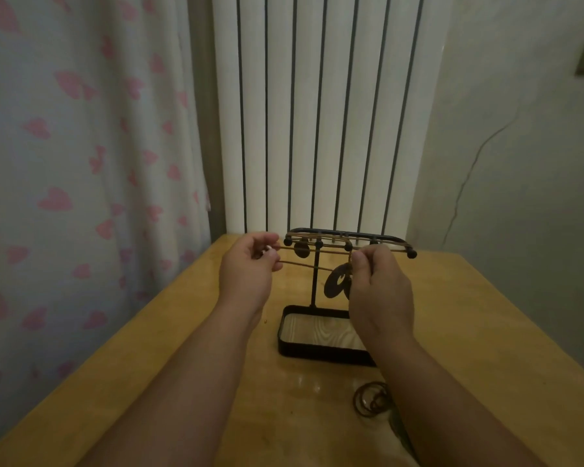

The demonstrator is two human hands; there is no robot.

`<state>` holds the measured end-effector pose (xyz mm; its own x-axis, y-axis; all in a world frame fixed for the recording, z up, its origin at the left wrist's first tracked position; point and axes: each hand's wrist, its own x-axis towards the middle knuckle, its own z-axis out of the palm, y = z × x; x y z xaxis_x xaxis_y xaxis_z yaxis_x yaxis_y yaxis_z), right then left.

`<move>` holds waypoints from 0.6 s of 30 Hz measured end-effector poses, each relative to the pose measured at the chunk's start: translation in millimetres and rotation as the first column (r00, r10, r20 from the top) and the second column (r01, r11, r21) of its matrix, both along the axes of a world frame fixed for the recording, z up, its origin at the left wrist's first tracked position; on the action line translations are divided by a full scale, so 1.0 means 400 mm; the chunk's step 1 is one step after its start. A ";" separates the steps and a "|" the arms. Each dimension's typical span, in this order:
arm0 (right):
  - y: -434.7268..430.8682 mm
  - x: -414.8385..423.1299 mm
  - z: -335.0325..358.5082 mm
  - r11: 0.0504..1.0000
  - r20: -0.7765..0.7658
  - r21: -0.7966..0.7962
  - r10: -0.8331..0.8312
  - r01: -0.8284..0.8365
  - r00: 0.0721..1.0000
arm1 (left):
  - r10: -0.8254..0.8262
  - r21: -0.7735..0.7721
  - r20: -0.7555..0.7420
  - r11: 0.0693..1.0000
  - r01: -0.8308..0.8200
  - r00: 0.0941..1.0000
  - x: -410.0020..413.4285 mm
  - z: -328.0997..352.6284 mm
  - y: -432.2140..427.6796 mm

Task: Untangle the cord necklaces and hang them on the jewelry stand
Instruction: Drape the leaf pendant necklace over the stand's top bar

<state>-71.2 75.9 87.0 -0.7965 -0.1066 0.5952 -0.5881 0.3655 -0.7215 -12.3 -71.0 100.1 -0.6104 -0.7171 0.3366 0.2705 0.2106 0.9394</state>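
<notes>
Head camera view, looking forward and down: two bare forearms reach out over a yellow-brown wooden table.

Near the far edge of the table stands a black metal jewelry stand. It has a shallow rectangular tray base with a pale wood-grain floor, a thin upright post, and a top bar with ball-tipped pegs. Tan cord lies along the top bar, and a dark disc pendant hangs below its left end.

Both hands are raised in front of the stand at the height of the bar. The left hand is to the left of the bar, its fingers curled and its thumb pinching a tan cord necklace. Two strands of this cord run roughly level across to the right hand. That hand's fingers are curled too, and its thumb and fingertips pinch the cord just above a dark ring-shaped pendant, which dangles in front of the post and above the tray.

On the table nearer the camera, a coil of dark cord lies in loose loops, partly hidden by the right forearm.

A pale curtain printed with pink hearts hangs on the left. A white column radiator stands behind the table, and a plain wall with a thin crack fills the right.
</notes>
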 end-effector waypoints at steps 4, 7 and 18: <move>-0.028 -0.011 0.026 1.000 -0.019 -0.012 -0.016 0.016 1.000 | 0.069 0.027 -0.050 0.997 -0.068 0.996 -0.022 0.009 -0.013; -0.045 -0.022 0.042 0.999 -0.015 -0.020 -0.048 0.047 0.999 | 0.087 0.057 -0.067 0.995 -0.083 0.994 -0.041 0.011 -0.016; -0.075 -0.066 0.086 0.989 -0.003 -0.021 -0.144 0.144 0.990 | 0.091 0.142 -0.081 0.987 -0.079 0.993 -0.087 -0.006 -0.013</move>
